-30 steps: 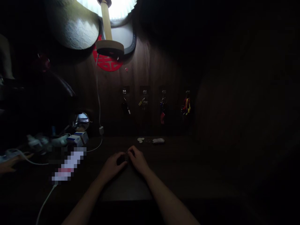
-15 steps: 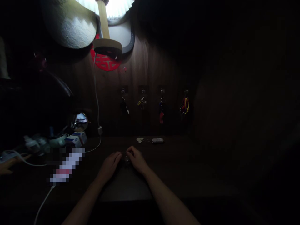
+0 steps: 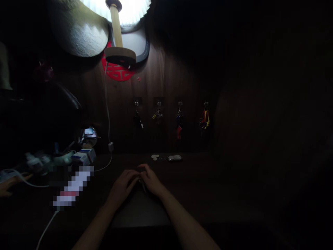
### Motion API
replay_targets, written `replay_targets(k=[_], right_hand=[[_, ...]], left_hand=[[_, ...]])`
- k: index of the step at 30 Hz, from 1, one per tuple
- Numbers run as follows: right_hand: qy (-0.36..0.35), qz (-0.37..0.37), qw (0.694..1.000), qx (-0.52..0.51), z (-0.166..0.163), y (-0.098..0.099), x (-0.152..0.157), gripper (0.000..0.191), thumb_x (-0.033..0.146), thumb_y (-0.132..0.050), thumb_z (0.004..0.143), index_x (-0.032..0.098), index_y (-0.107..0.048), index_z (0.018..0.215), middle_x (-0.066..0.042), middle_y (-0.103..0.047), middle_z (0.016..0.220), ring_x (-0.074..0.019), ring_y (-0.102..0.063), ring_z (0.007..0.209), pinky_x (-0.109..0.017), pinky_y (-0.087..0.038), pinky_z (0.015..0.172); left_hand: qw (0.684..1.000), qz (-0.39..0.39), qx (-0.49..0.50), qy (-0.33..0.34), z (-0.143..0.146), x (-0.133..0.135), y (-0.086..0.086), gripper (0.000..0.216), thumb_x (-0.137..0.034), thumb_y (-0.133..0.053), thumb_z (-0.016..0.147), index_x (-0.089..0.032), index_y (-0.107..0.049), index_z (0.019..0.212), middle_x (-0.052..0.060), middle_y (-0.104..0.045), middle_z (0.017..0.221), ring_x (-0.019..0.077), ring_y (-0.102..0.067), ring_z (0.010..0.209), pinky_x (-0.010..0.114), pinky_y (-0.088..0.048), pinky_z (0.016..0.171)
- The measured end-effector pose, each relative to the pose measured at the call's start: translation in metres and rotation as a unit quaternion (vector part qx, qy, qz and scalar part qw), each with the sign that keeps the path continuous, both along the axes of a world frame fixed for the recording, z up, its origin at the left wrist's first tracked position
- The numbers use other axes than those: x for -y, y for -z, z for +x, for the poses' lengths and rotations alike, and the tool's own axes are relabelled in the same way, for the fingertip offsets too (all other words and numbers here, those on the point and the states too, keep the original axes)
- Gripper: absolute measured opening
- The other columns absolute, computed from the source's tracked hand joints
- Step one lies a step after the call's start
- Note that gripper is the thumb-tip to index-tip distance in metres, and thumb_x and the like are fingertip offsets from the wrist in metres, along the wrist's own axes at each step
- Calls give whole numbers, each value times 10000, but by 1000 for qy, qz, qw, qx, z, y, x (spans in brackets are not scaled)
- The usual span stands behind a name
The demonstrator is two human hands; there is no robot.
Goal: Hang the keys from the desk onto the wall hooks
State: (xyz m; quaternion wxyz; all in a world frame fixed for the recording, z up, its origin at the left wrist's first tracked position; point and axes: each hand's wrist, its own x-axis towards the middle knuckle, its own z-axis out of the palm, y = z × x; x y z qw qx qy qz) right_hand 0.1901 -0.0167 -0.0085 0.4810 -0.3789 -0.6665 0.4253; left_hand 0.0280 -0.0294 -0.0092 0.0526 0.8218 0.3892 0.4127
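Note:
My left hand [image 3: 124, 184] and my right hand [image 3: 151, 181] meet just above the dark desktop, thumbs and fingers closed together. Between them is a small shiny metal object [image 3: 142, 184], narrow like a key; its upper part is hidden by my fingers, and the dim light blurs its kind. The fingertips of both hands pinch at it. Beyond my hands, near the back wall, lie several pale round discs [image 3: 155, 157] and a small oblong device with a light top [image 3: 174, 158].
Key bunches hang from wall hooks [image 3: 159, 103]. A lit lamp [image 3: 120, 55] with a white cable [image 3: 106, 100] hangs above left. Small boxes [image 3: 84, 157], a round mirror [image 3: 88, 137] and a blurred-out slab [image 3: 75, 185] stand left. A person's hand [image 3: 10, 184] shows at the left edge.
My hands have come closer together, their fingertips now meeting. The metal object has turned and its narrow end now points down toward the desk. The view has shifted slightly.

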Motion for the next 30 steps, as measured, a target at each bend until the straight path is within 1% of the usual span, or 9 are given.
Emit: replay_targets(k=[3,5,7,11,13,17,21,27,30], right_hand=[[12,11,999,43,0,-2,2,278,168,-391,830,249,-519,1062,50,-528,680,-122,-514,657,-235,-403,633],[37,39,996,66,1,-4,4,266,158,-394,841,253,-539,1043,24,-593,830,-134,-553,810,-261,-413,749],[62,76,991,85,2,-5,5,211,173,-422,852,243,-562,995,5,-609,935,-145,-550,912,-282,-399,826],[73,159,976,130,4,-7,8,95,183,-504,831,213,-594,835,-13,-598,882,-153,-533,894,-287,-400,825],[70,176,972,139,3,-8,10,72,183,-533,812,213,-594,788,-14,-591,855,-157,-530,879,-292,-406,816],[69,169,977,111,1,-7,9,74,192,-559,783,221,-589,722,-13,-597,826,-164,-542,860,-304,-419,806],[72,130,989,20,2,-11,9,76,225,-571,762,220,-589,689,-16,-636,833,-165,-578,852,-302,-434,805],[139,33,983,-111,17,-21,3,171,371,-609,739,206,-601,693,-46,-699,889,-204,-614,870,-334,-447,807],[173,29,972,-154,28,-25,-6,202,398,-633,713,202,-631,757,-44,-700,870,-210,-618,874,-343,-454,809]], left_hand=[[1000,16,-9,-5,0,-1,1,148,-320,-459,883,-238,-581,903,23,-629,899,166,-606,870,310,-503,783],[1000,19,-9,-12,0,-1,1,159,-336,-450,885,-236,-574,877,18,-624,861,165,-607,829,303,-503,750],[999,13,-2,-29,1,0,1,176,-350,-435,889,-234,-565,870,17,-620,837,165,-607,795,300,-502,726],[998,-4,10,-56,2,3,-1,198,-363,-407,890,-230,-551,860,21,-616,821,169,-604,767,303,-499,715],[997,-12,11,-70,2,4,-2,200,-366,-402,887,-231,-545,851,19,-613,811,168,-602,754,306,-496,716],[995,-31,22,-89,1,5,-3,211,-382,-398,882,-233,-545,852,19,-619,815,170,-607,760,303,-493,727],[994,-47,34,-93,1,4,-5,250,-391,-369,886,-238,-567,881,24,-641,842,179,-620,800,307,-496,750],[990,-86,37,-107,0,0,-3,274,-401,-366,881,-242,-572,969,32,-662,960,194,-632,911,340,-496,817],[989,-108,31,-94,-1,-1,-1,259,-395,-381,875,-245,-562,984,32,-666,984,195,-636,925,347,-497,825]])
